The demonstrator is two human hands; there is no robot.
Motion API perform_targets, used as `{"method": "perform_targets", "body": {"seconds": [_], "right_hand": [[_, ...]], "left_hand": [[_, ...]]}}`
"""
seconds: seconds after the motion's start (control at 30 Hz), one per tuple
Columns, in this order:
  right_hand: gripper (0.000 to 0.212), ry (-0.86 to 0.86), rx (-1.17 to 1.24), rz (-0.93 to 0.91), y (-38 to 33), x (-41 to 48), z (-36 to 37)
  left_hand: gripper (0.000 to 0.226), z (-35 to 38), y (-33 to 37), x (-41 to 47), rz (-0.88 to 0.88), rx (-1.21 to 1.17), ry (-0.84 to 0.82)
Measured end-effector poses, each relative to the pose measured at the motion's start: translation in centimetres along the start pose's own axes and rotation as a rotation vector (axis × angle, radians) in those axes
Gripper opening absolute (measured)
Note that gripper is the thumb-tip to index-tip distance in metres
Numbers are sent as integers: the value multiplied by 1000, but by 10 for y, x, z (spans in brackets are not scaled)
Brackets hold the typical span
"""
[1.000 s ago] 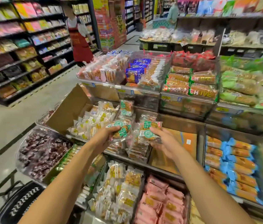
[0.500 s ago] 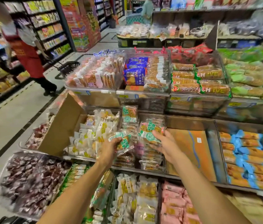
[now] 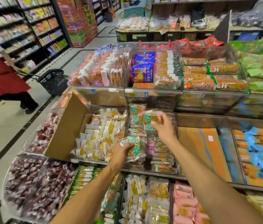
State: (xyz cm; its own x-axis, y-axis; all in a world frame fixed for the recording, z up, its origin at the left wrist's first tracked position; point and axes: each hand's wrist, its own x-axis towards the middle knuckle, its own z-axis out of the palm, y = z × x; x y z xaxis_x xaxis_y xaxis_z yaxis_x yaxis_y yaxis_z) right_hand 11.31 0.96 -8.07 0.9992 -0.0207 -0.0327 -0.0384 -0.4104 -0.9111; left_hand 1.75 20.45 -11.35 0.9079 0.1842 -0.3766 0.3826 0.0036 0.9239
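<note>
My left hand [image 3: 122, 151] grips a clear snack packet with green print [image 3: 134, 148] above the front of the middle clear bin [image 3: 176, 143]. My right hand [image 3: 163, 126] is farther back over the same bin and pinches a second green-printed packet [image 3: 150, 120] by its right end. More of these packets [image 3: 137, 110] stand upright at the back of the bin, and others lie stacked along its floor.
An open cardboard box [image 3: 66, 130] of yellow-white packets sits left of the bin. Orange cardboard [image 3: 203, 151] lines the bin to the right. Upper bins hold biscuits [image 3: 143, 70]. A person in a red apron [image 3: 1, 75] pulls a black basket [image 3: 53, 81] down the aisle on the left.
My right hand has carried its packet farther back toward the upright packets. My left hand has drawn its packet down toward the bin's front. The person in red has walked nearer, left of the display.
</note>
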Motion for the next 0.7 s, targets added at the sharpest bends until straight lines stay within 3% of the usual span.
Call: {"method": "perform_targets", "body": {"seconds": [0.07,0.13,0.23,0.33,0.47,0.6,0.7], "right_hand": [[27,-55,-158,-167,-9,10,1],[36,-99,-394,-348,-16,23,3],[48,-164,-654,-494,-28,39,11],[50,-166,-770,-575,-32,53,23],[67,-144,-737,-516,-20,54,39],[93,50,-527,-399,1,42,51],[83,196,-313,-281,8,37,51]], "left_hand": [[24,1,0,0,-9,-17,1],[20,3,2,-3,-8,-5,2],[26,3,5,-9,-33,1,7],[38,4,8,-12,-32,7,6],[33,7,13,-17,-33,-12,8],[22,8,16,-20,5,11,6],[20,9,19,-22,10,0,5]]}}
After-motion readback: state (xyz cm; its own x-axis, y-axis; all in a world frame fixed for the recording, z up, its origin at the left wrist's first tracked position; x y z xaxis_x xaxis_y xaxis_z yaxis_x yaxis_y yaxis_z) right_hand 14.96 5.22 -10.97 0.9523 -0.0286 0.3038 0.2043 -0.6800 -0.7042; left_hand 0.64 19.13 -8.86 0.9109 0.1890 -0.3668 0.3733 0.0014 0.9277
